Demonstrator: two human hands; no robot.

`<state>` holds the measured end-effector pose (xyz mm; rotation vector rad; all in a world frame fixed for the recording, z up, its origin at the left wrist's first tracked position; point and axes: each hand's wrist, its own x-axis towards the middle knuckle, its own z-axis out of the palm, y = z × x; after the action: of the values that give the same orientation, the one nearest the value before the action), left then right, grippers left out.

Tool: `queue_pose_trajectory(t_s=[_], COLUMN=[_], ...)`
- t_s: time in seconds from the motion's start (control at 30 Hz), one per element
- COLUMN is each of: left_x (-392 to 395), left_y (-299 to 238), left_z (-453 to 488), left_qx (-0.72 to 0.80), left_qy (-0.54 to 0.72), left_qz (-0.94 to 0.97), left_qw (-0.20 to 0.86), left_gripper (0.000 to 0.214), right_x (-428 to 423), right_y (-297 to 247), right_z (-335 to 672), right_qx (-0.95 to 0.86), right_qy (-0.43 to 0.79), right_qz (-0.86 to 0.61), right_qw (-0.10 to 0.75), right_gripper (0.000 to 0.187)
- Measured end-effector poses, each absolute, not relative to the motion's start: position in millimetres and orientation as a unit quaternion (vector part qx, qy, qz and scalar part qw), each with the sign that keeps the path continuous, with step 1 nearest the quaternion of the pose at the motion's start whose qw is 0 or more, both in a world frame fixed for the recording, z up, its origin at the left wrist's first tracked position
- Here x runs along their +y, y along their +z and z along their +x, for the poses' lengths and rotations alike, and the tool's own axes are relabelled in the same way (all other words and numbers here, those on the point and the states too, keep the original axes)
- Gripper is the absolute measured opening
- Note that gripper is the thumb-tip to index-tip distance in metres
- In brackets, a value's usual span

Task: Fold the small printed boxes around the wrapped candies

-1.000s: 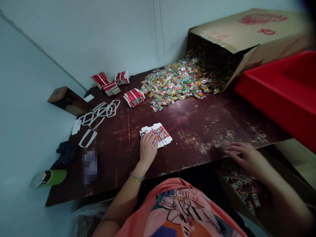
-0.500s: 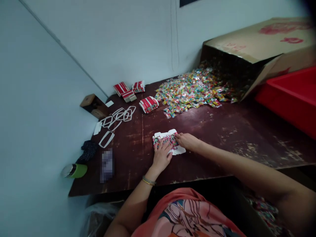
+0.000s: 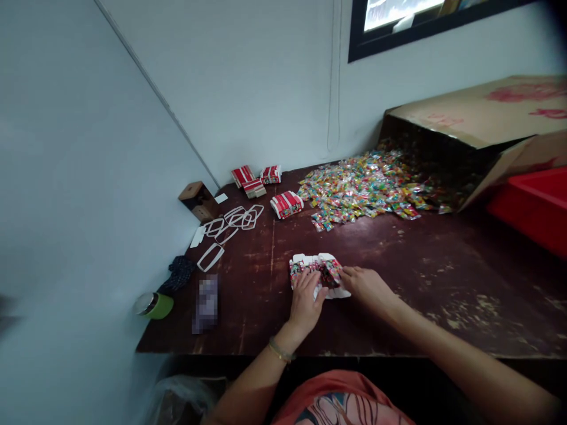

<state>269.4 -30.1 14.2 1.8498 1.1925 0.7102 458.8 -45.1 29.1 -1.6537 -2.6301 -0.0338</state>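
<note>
A small printed candy carton (image 3: 327, 271), partly flattened with white flaps, lies on the table in front of me. My left hand (image 3: 305, 295) rests on its left part, fingers stretched over the printed side and holding nothing. At the right edge, my right hand (image 3: 365, 286) pinches a panel of the carton, which is bent up so that a dark gap shows beside it. The right fingertips are partly hidden behind that panel.
Wrapped candies (image 3: 367, 186) spill from a cardboard box (image 3: 469, 115) at the back right, beside a red bin (image 3: 531, 206). Folded red cartons (image 3: 287, 205), white bands (image 3: 211, 257), a wooden box (image 3: 198, 200) and a green cup (image 3: 162, 306) sit to the left.
My right hand has raised the carton's right panel, which lay flat before. My left hand stays on the carton. The view has tilted up, bringing more of the window into sight.
</note>
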Motion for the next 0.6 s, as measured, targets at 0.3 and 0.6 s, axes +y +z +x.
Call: queue_pose_trajectory(t_s=[0.3,0.6], left_x=[-82.0,-95.6], left_y=[4.1,17.3], left_z=[292.9,288.7], left_qx=[0.391,0.333], left_qy=[0.212,0.043], left_qz=[0.369,0.479], left_qw=[0.816,0.811], left_gripper=[0.026,0.031], right_x=[-114.8,-125.5], right_y=[23.0,32.4], right_z=[456.4,465.9], right_qx=[-0.767,-0.667], right_qy=[0.120,0.496], right_qz=[-0.527,-0.459], right_qw=[0.346,0.313], right_gripper=[0.028,0.026])
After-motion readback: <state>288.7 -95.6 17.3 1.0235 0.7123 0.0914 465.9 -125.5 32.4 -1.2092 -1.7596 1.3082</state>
